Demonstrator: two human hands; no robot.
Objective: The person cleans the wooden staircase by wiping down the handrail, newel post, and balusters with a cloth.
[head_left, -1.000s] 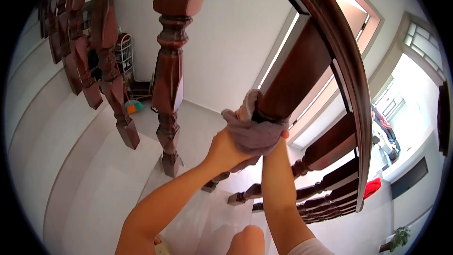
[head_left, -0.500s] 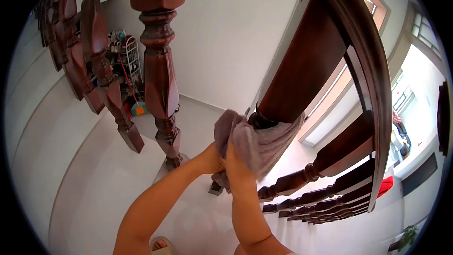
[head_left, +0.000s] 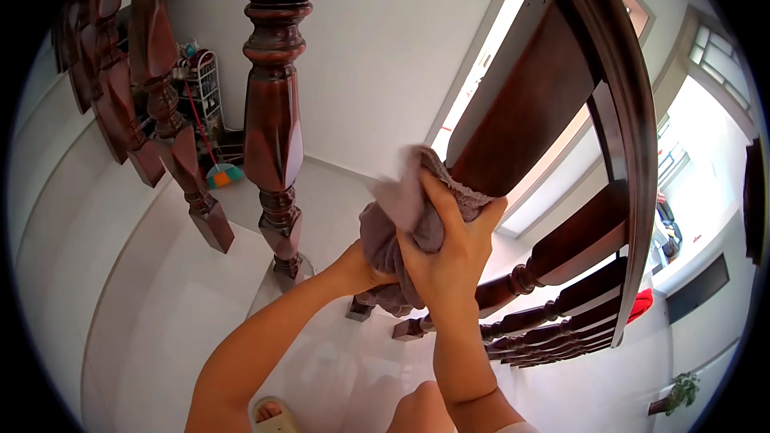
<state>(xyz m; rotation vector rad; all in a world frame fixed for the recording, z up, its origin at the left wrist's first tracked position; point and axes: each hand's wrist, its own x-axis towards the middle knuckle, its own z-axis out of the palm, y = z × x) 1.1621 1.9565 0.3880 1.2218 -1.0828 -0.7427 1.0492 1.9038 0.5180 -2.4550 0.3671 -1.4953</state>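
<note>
A purplish-grey cloth (head_left: 385, 240) is bunched around the narrow turned part of a dark wooden baluster (head_left: 529, 96), hiding much of it. My right hand (head_left: 451, 252) grips the cloth against the baluster, just below its square block, with the fingers wrapped over it. Lower and to the left, my left hand (head_left: 362, 271) is closed on the same cloth, its fingers partly hidden behind the folds. One flap of the cloth at the upper left is blurred by motion. The baluster's foot (head_left: 359, 309) shows beneath the cloth.
A curved handrail (head_left: 630, 72) runs along the right above more balusters. Another row of balusters (head_left: 164, 96) descends past curved steps (head_left: 120, 297) at left. Behind stand a white rack (head_left: 208, 84) and a broom (head_left: 224, 176). A sandalled foot (head_left: 273, 415) shows below.
My right hand has moved up and right along the baluster, its fingers now showing over the cloth. The cloth that hung out to the right is now gathered around the wood. My left hand stays low.
</note>
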